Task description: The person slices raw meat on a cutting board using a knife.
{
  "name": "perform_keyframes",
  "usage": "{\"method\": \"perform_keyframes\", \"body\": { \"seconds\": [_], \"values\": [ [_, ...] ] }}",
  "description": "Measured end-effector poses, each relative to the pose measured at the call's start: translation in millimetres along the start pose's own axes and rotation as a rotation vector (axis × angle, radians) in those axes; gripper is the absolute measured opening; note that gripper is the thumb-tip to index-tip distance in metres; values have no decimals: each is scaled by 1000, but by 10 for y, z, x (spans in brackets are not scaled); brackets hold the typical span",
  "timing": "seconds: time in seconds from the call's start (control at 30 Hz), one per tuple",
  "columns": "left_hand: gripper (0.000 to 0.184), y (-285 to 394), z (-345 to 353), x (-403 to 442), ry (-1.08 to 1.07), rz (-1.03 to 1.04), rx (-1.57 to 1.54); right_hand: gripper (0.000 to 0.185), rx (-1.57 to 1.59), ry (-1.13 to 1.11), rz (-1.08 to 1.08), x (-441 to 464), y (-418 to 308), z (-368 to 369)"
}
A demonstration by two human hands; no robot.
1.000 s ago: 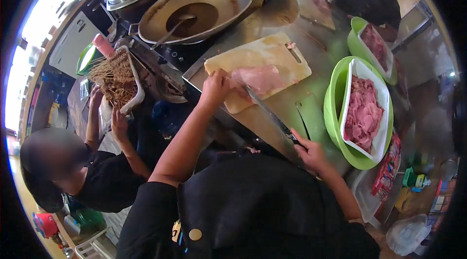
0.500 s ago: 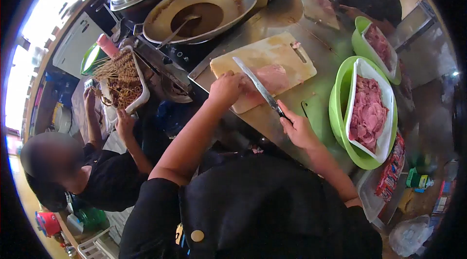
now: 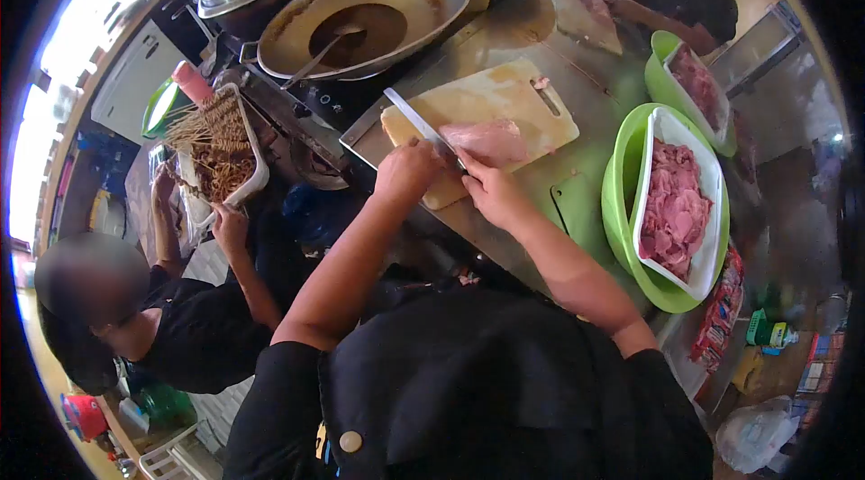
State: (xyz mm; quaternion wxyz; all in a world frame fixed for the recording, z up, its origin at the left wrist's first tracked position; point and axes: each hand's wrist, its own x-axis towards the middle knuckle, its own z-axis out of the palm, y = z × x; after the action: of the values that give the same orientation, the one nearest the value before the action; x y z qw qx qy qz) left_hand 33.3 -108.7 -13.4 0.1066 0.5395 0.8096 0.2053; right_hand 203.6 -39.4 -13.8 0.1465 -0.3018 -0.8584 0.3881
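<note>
pale pink meat (image 3: 487, 142) on a board (image 3: 478, 101); knife (image 3: 415, 121) slants beside it, perhaps touching

A kitchen, by its wide pan (image 3: 410, 13) on a probable stove (image 3: 317, 100) and raw meat (image 3: 487, 141) on a cutting board (image 3: 494, 91).

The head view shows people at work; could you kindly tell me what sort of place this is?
Probably a kitchen, perhaps a commercial one: there is a large wok of brown liquid, raw meat on a cutting board, and a tray of skewers.
</note>
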Motion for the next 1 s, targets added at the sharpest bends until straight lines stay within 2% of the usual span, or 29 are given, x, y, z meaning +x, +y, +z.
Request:
{"method": "perform_keyframes", "body": {
  "seconds": [0.03,0.13,0.27,0.37,0.4,0.47,0.53,0.57,0.67,0.77,0.8,0.9,1.0],
  "values": [
    [24,-28,-11,0,8,26,-9,49,65,-46,47,-50,-44,-48],
    [21,-71,-99,-32,-10,49,-82,50,129,-40,-34,-498,50,-183],
    [18,-150,-57,-91,46,100,-166,50,85,-138,114,-1180,18,-514],
    [15,-208,16,-130,120,45,-356,50,192,-250,351,-1349,-96,-891],
    [16,-201,69,-143,109,-32,-629,51,251,-296,450,-1377,-123,-976],
    [17,-181,184,-169,78,-199,-1173,52,479,-183,458,-1400,-149,-1053],
    [20,-132,181,-156,58,-284,-1434,55,652,-61,409,-1390,-104,-1010],
    [21,-116,175,-146,45,-329,-1562,55,650,-46,393,-1356,-82,-946],
    [28,-454,265,-3,-177,-339,-1702,55,573,-6,337,-1221,-38,-739],
    [38,-79,-88,50,-106,-358,-614,55,498,1,244,-1143,-106,-634],
    [48,-65,-93,45,-8,-73,-254,55,510,-9,255,-1129,-130,-629],
    [52,72,-184,126,-244,179,31,55,496,-3,170,-1087,-58,-548],
    [41,-65,47,247,-178,95,-20,54,375,-13,124,-1025,-1,-535]
  ]
}}
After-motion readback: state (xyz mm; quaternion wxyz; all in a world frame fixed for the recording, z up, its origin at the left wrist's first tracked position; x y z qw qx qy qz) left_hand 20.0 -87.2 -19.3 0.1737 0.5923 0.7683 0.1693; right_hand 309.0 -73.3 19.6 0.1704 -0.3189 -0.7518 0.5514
